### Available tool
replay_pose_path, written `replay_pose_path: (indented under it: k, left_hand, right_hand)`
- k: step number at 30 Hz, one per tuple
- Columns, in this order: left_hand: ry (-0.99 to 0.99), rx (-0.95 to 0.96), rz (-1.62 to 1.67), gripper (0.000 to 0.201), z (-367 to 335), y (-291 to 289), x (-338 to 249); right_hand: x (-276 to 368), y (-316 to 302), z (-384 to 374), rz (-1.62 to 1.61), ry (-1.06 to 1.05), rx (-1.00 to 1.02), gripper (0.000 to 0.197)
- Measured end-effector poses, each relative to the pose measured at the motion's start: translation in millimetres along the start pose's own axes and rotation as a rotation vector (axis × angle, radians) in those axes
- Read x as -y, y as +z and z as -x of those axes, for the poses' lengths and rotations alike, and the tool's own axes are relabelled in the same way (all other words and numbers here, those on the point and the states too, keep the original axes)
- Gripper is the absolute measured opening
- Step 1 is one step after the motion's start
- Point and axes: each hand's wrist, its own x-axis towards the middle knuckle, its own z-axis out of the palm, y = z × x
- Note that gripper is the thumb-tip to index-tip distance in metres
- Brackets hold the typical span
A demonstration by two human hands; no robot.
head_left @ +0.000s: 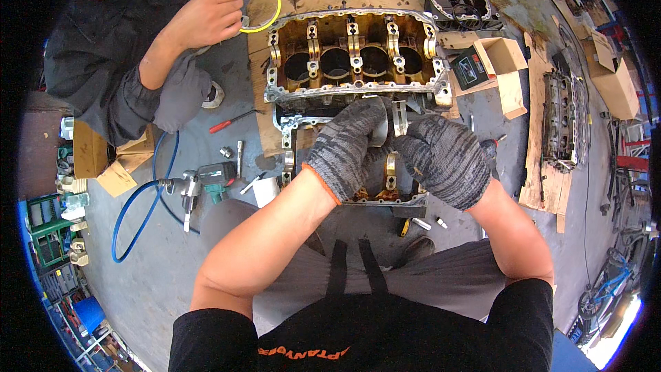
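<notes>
Left hand (350, 146) grasping a curved strip (381, 127), right hand (444, 158) pinching a narrow strip (400, 118).
Both gloved; fingertips partly hidden, so we can't tell the exact grip. Strips are between the hands, nearly side by side, probably so we can view both at once, and raised, perhaps to stay off the oily lower casting (287, 139) beneath the hands. We read them as thin, silvery, smooth metal, fairly clean; fine marks too small to tell. Just beyond the hands, the engine block (358, 89) lies over cardboard (259, 89), likely to protect its faces; saddles and round bores show, brownish inside.
</notes>
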Motion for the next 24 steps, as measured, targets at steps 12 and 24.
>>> replay_pose_path:
  k: [12, 24]
  left_hand:
    - [0.535, 0.357, -0.861, 0.052, 4.2, -13.8, -5.4]
    - [0.409, 0.251, -0.784, 0.022, 10.2, -5.3, -2.6]
  right_hand:
    - [0.0, 14.1, -5.0, -0.028, -0.1, -0.067, 0.018]
    - [10.8, 3.6, -13.5, -0.245, 0.22, -0.393, 0.028]
